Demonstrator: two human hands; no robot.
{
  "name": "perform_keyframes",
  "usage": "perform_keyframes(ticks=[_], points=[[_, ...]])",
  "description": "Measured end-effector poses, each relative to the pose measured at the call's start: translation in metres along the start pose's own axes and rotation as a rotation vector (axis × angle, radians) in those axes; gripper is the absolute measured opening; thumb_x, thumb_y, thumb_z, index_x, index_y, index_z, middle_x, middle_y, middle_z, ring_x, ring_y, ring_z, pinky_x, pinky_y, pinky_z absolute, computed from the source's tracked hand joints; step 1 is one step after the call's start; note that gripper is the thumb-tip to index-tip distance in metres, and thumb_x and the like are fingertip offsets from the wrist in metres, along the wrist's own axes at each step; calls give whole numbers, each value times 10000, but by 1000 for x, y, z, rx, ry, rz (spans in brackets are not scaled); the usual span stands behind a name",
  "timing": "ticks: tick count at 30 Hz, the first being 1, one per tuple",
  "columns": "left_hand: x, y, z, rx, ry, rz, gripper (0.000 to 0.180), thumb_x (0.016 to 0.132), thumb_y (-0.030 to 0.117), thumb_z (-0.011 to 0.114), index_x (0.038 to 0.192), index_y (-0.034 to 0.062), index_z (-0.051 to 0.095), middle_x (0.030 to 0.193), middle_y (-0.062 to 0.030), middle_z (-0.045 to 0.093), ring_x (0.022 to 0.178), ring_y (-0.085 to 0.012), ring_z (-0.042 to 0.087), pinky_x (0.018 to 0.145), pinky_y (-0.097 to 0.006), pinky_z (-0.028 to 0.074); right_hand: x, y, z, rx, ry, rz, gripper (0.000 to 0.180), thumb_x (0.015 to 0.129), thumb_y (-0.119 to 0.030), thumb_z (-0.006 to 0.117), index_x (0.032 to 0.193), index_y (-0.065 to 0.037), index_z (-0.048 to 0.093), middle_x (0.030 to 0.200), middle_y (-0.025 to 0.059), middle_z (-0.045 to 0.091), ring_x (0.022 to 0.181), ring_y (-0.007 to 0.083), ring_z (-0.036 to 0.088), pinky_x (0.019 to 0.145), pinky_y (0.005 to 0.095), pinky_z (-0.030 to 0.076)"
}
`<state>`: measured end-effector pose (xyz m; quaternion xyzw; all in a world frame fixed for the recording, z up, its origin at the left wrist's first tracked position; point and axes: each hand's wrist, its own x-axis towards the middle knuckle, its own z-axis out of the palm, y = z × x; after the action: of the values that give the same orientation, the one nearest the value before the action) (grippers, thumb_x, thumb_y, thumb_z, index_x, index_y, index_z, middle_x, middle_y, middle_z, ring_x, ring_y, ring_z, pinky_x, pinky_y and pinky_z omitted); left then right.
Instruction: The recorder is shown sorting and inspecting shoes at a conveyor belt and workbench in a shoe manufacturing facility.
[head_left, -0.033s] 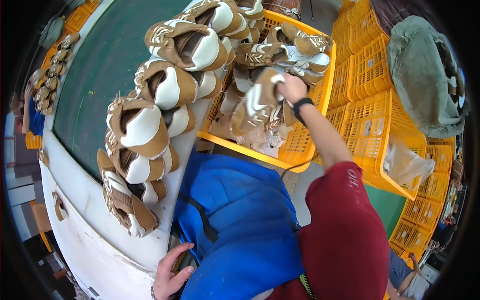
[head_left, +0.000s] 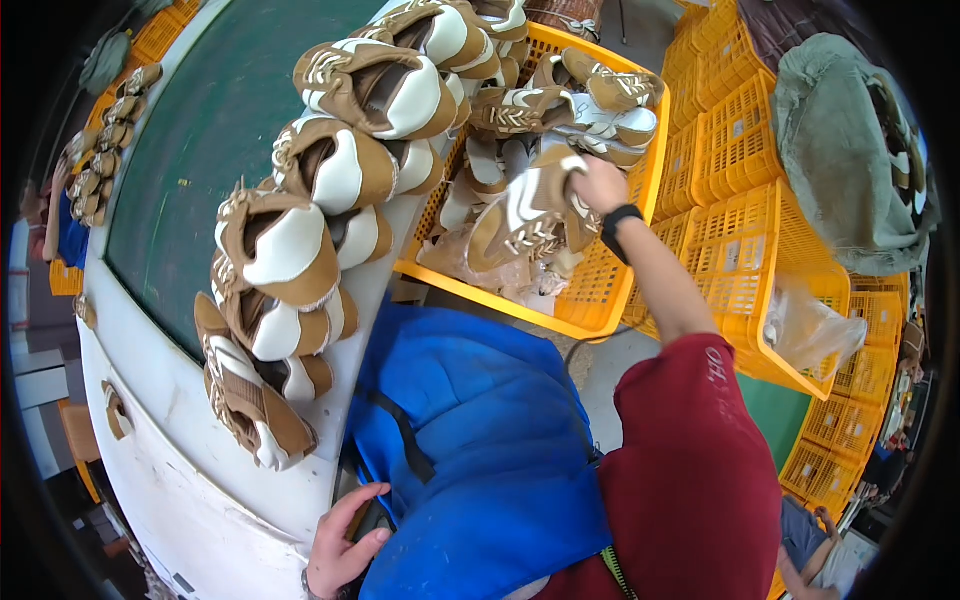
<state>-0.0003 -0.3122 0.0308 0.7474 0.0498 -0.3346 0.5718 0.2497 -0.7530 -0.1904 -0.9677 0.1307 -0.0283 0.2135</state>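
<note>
Green-topped white worktable [head_left: 180, 190] with piled tan-and-white lace-up sneakers [head_left: 340, 180]; beside it, a yellow perforated crate [head_left: 605, 324] of more. Within the crate's outline, a held sneaker [head_left: 535, 195], one end clasped by the right hand [head_left: 601, 186], fingers closed. Left hand [head_left: 340, 550] loosely spread, seemingly empty, near the table edge.

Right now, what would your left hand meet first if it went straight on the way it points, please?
Probably the blue cloth, just beyond the left hand, though the depth is unclear.
</note>
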Motion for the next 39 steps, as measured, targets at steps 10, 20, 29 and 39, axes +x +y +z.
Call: perform_keyframes(ticks=[10, 20, 29, 39], points=[[20, 2, 11, 429, -23, 468, 422, 724, 97, 624, 1102, -33, 490, 1063, -188, 552, 1019, -293, 525, 894, -328, 384, -152, -44, -52, 1565, -1370, 715, 261, 856, -145, 257, 609, -112, 333, 492, -51, 259, 419, 77, 257, 399, 204, 219], [4, 3, 26, 536, 464, 851, 839, 596, 224, 775, 1270, 50, 308, 1323, -270, 210, 1204, -407, 291, 971, -413, 296, -201, -228, -43, 1373, -2533, 204, 469, 892, -471, 288, 848, -84, 550, 417, -32, 349, 361, 46, 292, 369, 200, 184], [-43, -44, 2, 174, 956, 646, 708, 613, 181, 751, 1222, 52, 412, 1199, -199, 412, 1121, -309, 426, 922, -349, 357, -247, -324, -38, 659, -2323, 47, 305, 934, -327, 302, 906, -79, 477, 537, 49, 481, 432, 101, 457, 382, 202, 321], [-77, -143, -72, -1701, 691, 813, 667, 843, 467, 454, 1268, -18, 283, 1221, -226, 387, 1054, -367, 473, 842, -356, 491, -186, -278, -61, 933, -1645, -170, 272, 890, -165, 433, 1100, -1, 490, 673, 76, 564, 549, 105, 524, 482, 195, 423]])
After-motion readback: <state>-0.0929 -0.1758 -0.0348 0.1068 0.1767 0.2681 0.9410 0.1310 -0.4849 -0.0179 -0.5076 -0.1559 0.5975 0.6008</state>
